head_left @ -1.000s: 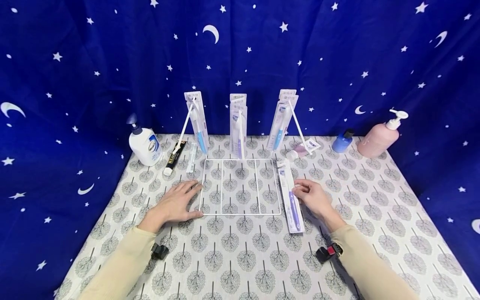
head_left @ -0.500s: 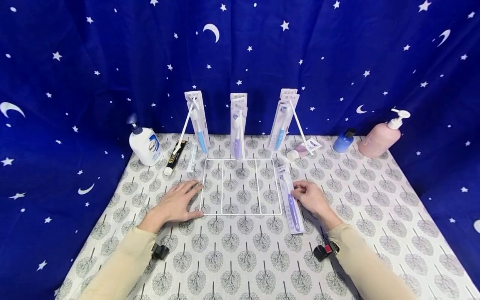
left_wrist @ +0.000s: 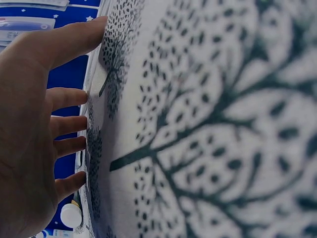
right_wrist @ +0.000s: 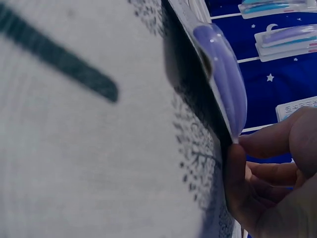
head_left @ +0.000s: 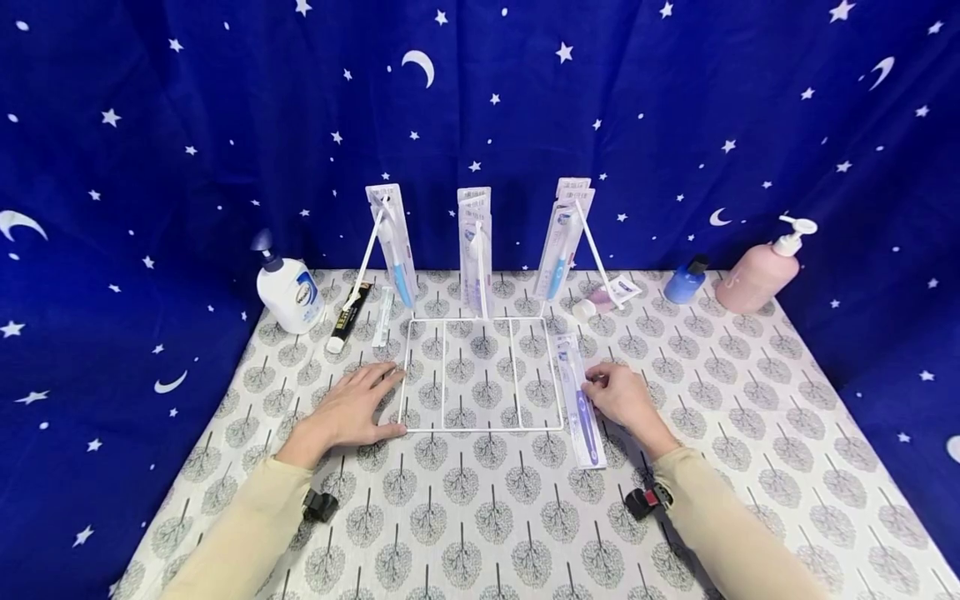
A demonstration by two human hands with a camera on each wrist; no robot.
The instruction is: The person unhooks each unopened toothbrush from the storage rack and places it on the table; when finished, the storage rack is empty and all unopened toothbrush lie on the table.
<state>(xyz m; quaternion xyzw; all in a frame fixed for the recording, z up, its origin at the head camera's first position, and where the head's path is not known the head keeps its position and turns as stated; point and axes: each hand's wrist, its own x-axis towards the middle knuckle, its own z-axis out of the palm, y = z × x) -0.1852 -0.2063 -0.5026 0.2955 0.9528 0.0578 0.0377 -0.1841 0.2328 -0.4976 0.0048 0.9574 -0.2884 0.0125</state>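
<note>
My right hand (head_left: pixel 621 394) pinches the long edge of a packaged toothbrush (head_left: pixel 582 408) with a purple handle. The right wrist view has thumb and forefinger on the rim of this pack (right_wrist: pixel 225 74), one side of it tipped up over the cloth. Beside the pack lies the base of a white wire rack (head_left: pixel 486 430). My left hand (head_left: pixel 355 406) rests with spread fingers at the rack's left side, thumb at its front corner. Packaged toothbrushes hang on the rack's three arms: a blue one (head_left: pixel 400 271) at left, a stack (head_left: pixel 476 250) in the middle, another stack (head_left: pixel 562 246) at right.
Behind the left hand are a white pump bottle (head_left: pixel 291 293), a black toothpaste tube (head_left: pixel 348 318) and a slim pack (head_left: pixel 383 317). Back right hold a pink-and-white tube (head_left: pixel 606 299), a blue bottle (head_left: pixel 685 282) and a pink pump bottle (head_left: pixel 757 277). A blue curtain (head_left: pixel 480 83) stands behind.
The packaged toothbrush in my right hand has shifted slightly towards me and turned a little, its face now showing more fully. My left hand stays put at the rack.
</note>
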